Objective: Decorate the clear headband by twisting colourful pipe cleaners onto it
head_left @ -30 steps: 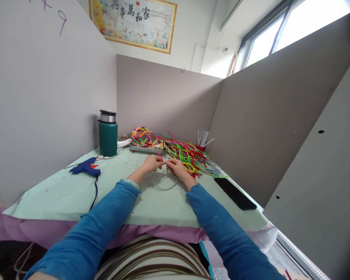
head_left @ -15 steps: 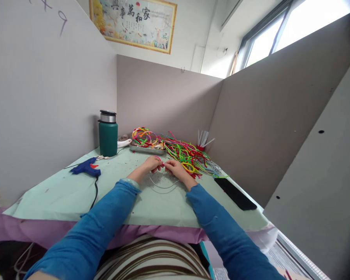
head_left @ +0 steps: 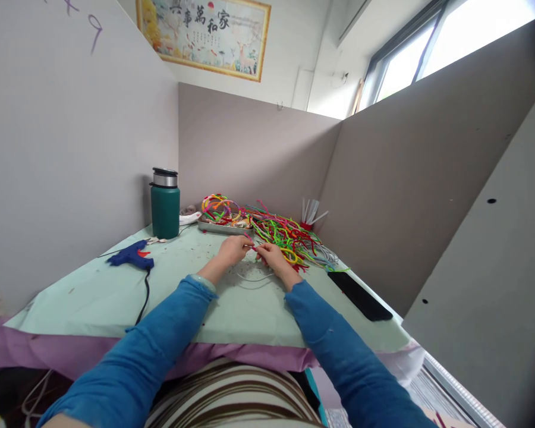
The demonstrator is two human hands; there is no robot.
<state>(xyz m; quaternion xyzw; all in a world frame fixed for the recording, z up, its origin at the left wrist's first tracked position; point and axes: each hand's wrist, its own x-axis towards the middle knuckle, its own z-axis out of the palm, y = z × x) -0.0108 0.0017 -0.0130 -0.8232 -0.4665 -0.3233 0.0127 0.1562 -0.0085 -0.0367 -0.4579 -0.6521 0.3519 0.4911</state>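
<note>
My left hand (head_left: 235, 250) and my right hand (head_left: 271, 257) meet over the middle of the table, fingertips nearly together. Both are closed in a pinch on a pink pipe cleaner (head_left: 248, 236), which shows in short bits above and between the fingers. Below the hands a thin pale wire (head_left: 255, 280) curves out toward me; the fingers hide where it joins the pink strand. Close by my right hand spreads a heap of colourful pipe cleaners (head_left: 289, 232), mostly green and red.
A metal tray (head_left: 225, 230) carries twisted colourful rings. On the left are a green bottle (head_left: 165, 213) and a blue glue gun (head_left: 132, 255) with a black cord. A black flat object (head_left: 360, 295) lies right. White sticks (head_left: 312, 211) stand in a red holder. Partitions enclose the table.
My left hand has turned and shifted slightly right, toward the right hand. The pale wire loop below the hands now looks flatter. Things on the table stay put.
</note>
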